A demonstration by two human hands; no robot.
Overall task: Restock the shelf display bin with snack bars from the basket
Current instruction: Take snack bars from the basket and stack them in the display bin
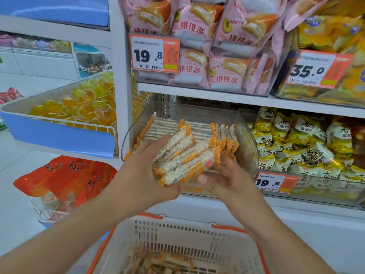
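Observation:
A stack of several snack bars (pixel 183 159), pale rice-crisp bars in clear wrappers with orange checked ends, is held between both hands in front of the clear display bin (pixel 128 135). My left hand (pixel 144 171) grips the stack from the left and below. My right hand (pixel 223 177) supports it from the right, thumb under the stack. Rows of the same bars (pixel 167 127) lie in the bin behind. The white basket (pixel 177 238) with orange handles sits below my arms, with more bars (pixel 158 262) in its bottom.
Yellow snack packs (pixel 296 147) fill the bin to the right, with a 19.8 price tag (pixel 272 182). Pink cake packs (pixel 207 46) fill the shelf above. A blue bin of orange jelly cups (pixel 79 107) and an orange bag (pixel 69 178) stand at left.

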